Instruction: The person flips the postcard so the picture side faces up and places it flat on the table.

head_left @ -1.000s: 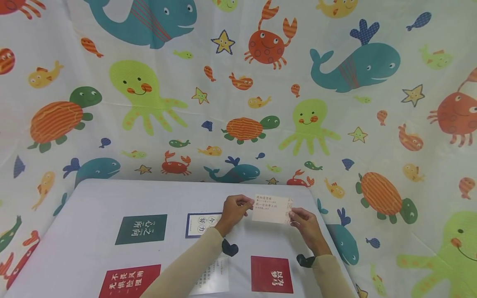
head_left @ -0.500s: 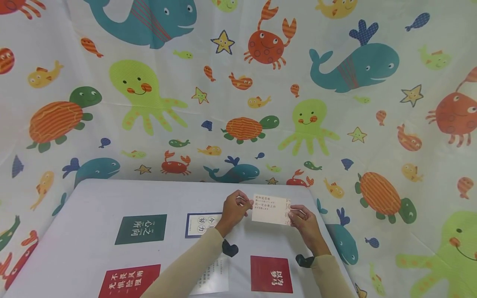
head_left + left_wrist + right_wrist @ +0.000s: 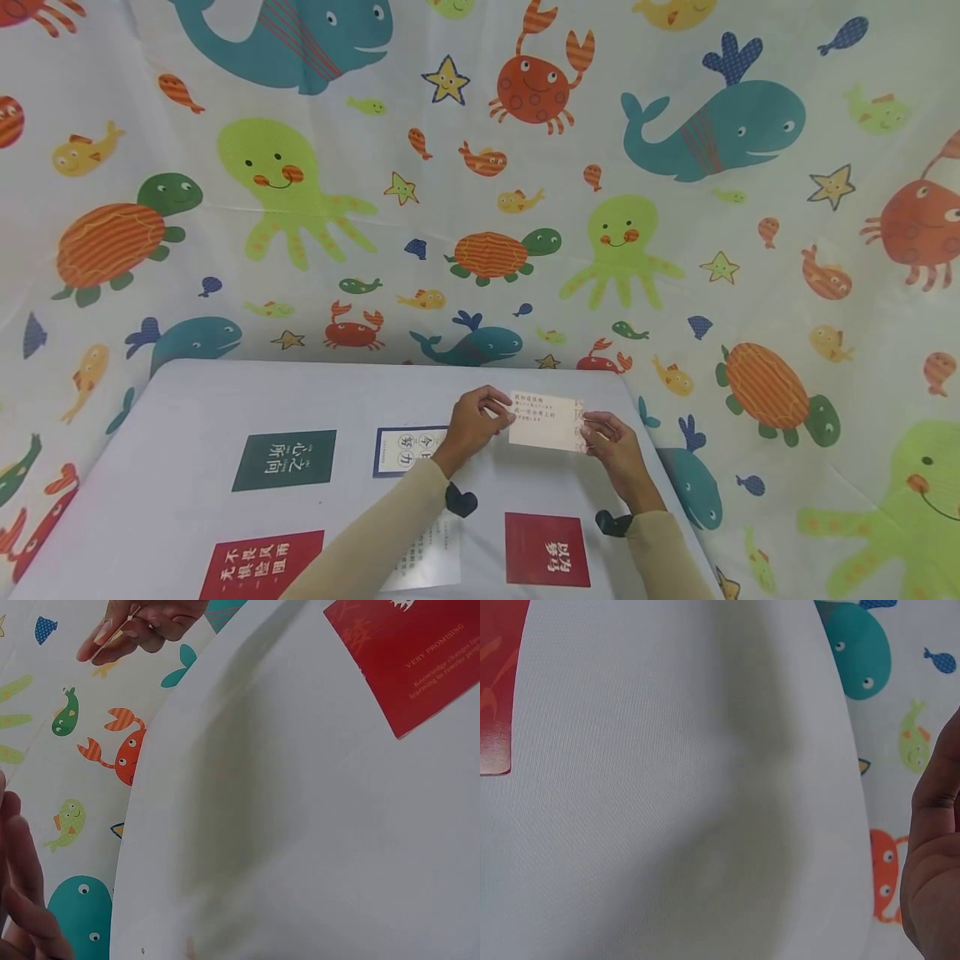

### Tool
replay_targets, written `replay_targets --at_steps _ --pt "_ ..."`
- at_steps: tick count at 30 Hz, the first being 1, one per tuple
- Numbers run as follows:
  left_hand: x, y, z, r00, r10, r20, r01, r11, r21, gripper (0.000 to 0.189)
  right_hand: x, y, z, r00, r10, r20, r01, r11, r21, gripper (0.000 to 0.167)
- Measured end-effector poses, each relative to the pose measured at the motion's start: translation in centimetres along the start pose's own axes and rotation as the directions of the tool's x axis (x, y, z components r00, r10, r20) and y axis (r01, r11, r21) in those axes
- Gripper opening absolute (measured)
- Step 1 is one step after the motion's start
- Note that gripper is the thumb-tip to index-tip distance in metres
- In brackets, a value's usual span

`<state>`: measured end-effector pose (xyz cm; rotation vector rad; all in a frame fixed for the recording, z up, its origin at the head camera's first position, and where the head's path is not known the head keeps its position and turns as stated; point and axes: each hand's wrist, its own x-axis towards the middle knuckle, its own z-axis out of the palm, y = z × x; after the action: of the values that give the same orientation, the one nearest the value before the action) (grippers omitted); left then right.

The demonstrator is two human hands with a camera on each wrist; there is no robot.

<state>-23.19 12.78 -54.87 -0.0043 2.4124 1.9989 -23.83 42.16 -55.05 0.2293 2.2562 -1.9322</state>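
Observation:
A cream postcard [image 3: 546,422] with lines of dark printed characters is held up above the right part of the white table, its printed face toward the head camera. My left hand [image 3: 472,427] pinches its left edge between thumb and fingers. At the card's right edge, my right hand [image 3: 617,454] grips it with the thumb in front. The left wrist view catches the right-hand fingers [image 3: 154,622] on the card's thin edge, plus part of my left hand [image 3: 26,892]. Only a side of my right hand [image 3: 939,862] enters the right wrist view; the card is out of sight there.
On the white table [image 3: 360,396] lie a green card [image 3: 285,461], a blue-bordered card [image 3: 390,454] partly behind my left arm, a red card [image 3: 258,565], a pale card [image 3: 431,554] and a smaller red card [image 3: 547,550]. A sea-animal curtain [image 3: 420,192] hangs behind.
The card stays between both hands at nearly the same spot. My left fingers have shifted slightly along its left edge, and the right fingers sit a little higher than a second ago.

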Motion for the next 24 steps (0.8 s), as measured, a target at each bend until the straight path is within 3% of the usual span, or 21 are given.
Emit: replay_targets --at_steps 9,24 --pt "-0.3 -0.4 -0.1 0.999 0.011 0.032 -0.012 0.999 0.038 0.027 0.1 0.3 -0.1 1.000 -0.003 -0.002 0.003 0.998 -0.069 0.045" --pt "-0.5 -1.8 0.0 0.999 0.025 0.043 -0.031 0.991 0.127 0.030 0.4 1.2 0.2 1.000 0.012 0.020 -0.010 0.996 -0.092 0.043"
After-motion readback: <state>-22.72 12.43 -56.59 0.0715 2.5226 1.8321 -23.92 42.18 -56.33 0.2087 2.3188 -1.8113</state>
